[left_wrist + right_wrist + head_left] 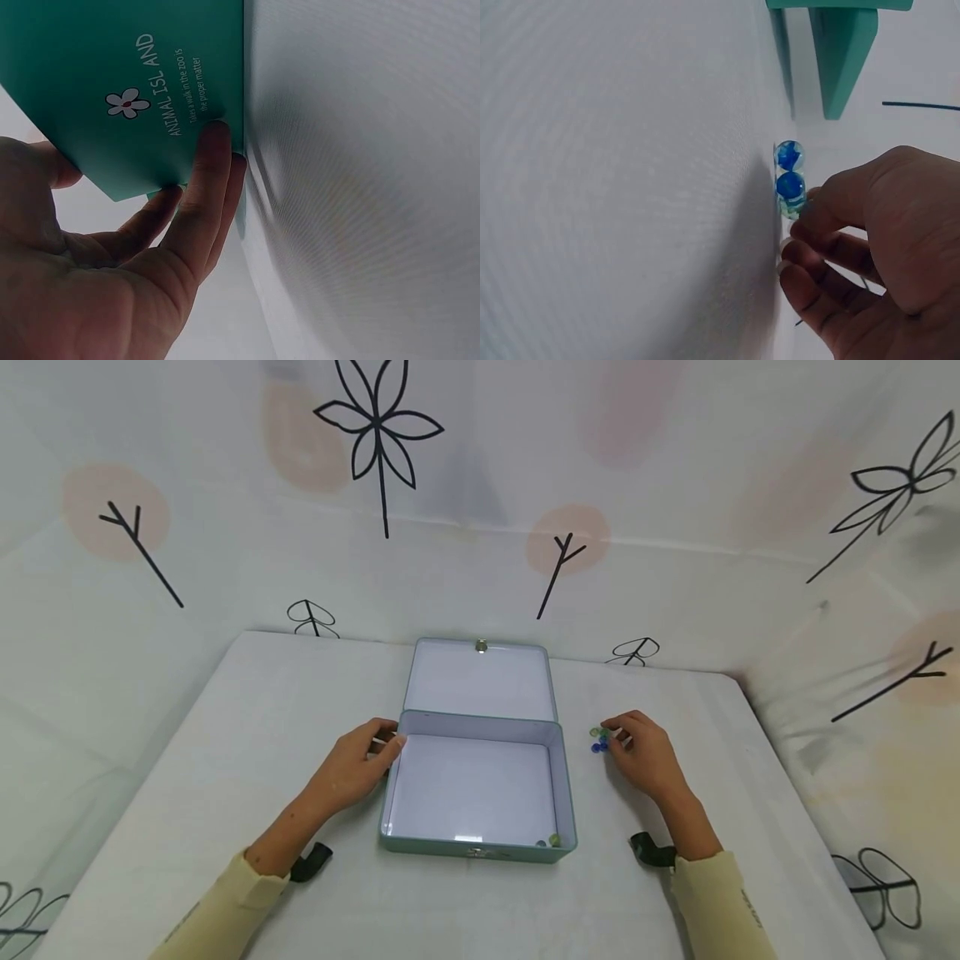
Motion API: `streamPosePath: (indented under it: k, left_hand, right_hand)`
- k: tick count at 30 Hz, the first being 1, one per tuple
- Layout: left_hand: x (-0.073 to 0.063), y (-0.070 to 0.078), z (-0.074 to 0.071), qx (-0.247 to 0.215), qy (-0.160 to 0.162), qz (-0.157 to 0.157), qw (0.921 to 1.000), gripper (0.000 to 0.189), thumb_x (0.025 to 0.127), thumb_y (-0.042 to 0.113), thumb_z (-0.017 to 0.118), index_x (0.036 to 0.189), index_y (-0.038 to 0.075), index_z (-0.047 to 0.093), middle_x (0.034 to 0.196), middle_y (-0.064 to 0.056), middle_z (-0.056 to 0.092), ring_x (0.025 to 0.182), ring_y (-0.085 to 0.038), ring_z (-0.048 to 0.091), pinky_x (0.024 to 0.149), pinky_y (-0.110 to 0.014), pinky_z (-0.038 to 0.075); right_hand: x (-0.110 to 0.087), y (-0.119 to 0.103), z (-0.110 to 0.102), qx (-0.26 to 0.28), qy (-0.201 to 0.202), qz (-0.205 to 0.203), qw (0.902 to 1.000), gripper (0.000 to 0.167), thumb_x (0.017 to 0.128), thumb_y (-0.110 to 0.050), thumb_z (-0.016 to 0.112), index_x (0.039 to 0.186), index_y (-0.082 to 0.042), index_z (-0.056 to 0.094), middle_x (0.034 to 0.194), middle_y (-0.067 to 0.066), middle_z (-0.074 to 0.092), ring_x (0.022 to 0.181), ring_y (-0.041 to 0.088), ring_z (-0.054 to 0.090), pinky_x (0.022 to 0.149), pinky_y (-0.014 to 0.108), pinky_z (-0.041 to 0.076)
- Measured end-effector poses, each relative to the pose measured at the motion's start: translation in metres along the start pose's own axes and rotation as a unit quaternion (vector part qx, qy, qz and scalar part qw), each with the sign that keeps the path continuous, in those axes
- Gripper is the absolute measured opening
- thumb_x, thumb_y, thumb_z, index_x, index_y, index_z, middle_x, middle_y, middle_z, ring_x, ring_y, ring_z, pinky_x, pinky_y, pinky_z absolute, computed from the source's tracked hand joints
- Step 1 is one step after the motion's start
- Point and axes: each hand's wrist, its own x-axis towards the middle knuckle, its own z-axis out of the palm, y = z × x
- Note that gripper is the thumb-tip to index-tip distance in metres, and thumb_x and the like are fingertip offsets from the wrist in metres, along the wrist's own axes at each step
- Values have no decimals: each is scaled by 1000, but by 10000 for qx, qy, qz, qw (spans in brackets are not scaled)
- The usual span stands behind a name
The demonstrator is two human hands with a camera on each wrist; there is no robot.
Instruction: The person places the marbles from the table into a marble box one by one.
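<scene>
An open green tin box (480,850) with a white inside stands mid-table, its hinged lid (480,681) tipped back. My left hand (363,764) holds the box's left side, thumb at the rim and fingers along the printed outer wall (142,142). To the right of the box, my right hand (641,752) is down at a small cluster of glass marbles. Its thumb and index fingertips are apart around a green marble (604,732). Blue marbles (790,184) lie beside the fingertips. Two greenish marbles (555,840) sit in the box's front right corner.
The table (315,918) has a white cloth, and a patterned white sheet (465,568) hangs behind it. A metal catch (482,646) sits on the lid's far edge. Dark devices (651,850) are worn at both wrists.
</scene>
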Motion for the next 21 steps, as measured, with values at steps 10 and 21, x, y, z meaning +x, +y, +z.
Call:
streamPosePath:
  k: [10, 21]
  left_hand:
    - [0, 0, 0, -12, 16, -8, 10000, 59, 111, 49, 53, 148, 3, 55, 134, -14, 66, 121, -31, 67, 97, -47, 59]
    - [1, -1, 1, 16, 21, -9, 10000, 59, 111, 49, 53, 148, 3, 54, 135, -14, 66, 122, -31, 67, 99, -49, 58]
  right_hand:
    - [0, 2, -2, -35, -133, 140, 9998, 24, 89, 10, 70, 110, 3, 77, 111, 18, 69, 89, 32, 69, 78, 48, 58]
    - [0, 3, 0, -119, -205, 407, 9989, 17, 89, 8, 71, 105, 5, 75, 110, 19, 66, 93, 32, 67, 82, 49, 58]
